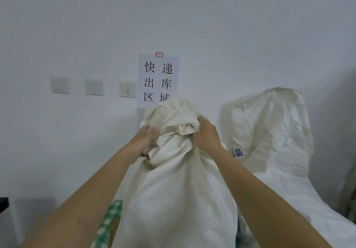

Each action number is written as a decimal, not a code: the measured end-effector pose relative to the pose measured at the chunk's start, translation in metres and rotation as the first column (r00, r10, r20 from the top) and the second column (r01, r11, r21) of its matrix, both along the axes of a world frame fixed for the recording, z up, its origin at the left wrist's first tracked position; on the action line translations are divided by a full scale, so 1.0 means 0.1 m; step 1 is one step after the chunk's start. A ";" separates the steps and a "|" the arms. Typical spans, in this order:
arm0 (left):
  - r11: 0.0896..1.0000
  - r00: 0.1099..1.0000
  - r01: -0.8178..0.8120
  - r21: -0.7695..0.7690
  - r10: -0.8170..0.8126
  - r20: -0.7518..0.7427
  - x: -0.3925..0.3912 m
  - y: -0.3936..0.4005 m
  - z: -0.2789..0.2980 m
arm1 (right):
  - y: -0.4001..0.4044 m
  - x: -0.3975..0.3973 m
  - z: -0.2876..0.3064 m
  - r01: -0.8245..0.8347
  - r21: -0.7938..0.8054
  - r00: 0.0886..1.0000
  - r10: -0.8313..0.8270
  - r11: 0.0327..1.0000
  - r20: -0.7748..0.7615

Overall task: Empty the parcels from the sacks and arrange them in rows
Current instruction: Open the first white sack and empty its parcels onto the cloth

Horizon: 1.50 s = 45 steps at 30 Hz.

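both hands clamp the upright sack's (173, 180) bunched neck at 12 o'clock: left hand (147, 141) lower, right hand (205, 134) on the knot.

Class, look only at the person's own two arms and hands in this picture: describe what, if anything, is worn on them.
Both forearms are bare as far as the frame shows: no sleeve or cuff is visible. The left hand and the right hand wear no gloves. No watch, bracelet or ring shows on the visible sides of the wrists and fingers. Anything above the forearms lies outside the picture.
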<state>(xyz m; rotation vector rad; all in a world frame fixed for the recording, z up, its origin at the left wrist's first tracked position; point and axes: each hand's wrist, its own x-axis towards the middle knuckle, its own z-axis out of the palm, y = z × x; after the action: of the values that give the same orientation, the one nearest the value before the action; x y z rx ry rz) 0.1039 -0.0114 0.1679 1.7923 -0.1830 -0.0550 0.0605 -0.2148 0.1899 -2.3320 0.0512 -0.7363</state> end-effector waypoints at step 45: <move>0.975 0.902 -0.121 0.185 0.030 0.431 -0.73 -0.18 0.15 | -0.25 -0.61 -0.64 0.095 0.265 0.987 -0.056 0.960 -0.151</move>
<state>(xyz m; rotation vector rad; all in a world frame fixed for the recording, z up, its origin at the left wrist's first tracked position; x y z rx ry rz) 0.0312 -0.0297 0.1830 2.0009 -0.4334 0.3928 -0.0002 -0.2397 0.1264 -2.1238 0.2883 -0.5595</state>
